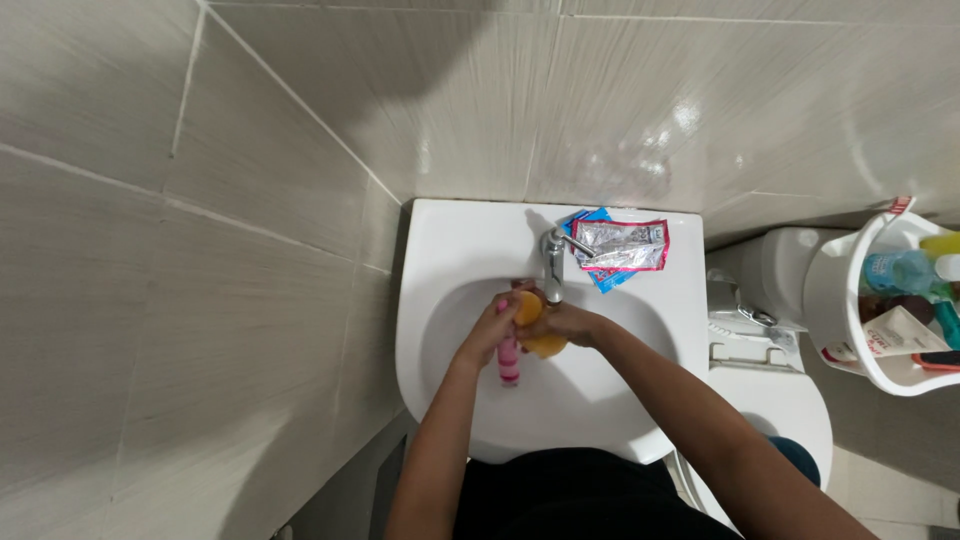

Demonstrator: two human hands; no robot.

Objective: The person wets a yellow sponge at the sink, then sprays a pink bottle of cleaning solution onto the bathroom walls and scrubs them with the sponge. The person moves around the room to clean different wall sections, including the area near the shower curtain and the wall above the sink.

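Over the bowl of a white sink (440,240), my left hand (488,328) grips a pink, ribbed stick-shaped object (509,364) that points toward me. My right hand (566,322) presses an orange sponge (540,344) against it, right below the chrome tap (553,262). The two hands touch each other. Whether water runs from the tap cannot be told.
Red and blue sachets (620,246) lie on the sink's back ledge, right of the tap. A white toilet (770,400) stands to the right. A white bucket (835,300) with bottles and tubes sits at far right. Grey tiled walls close in behind and at left.
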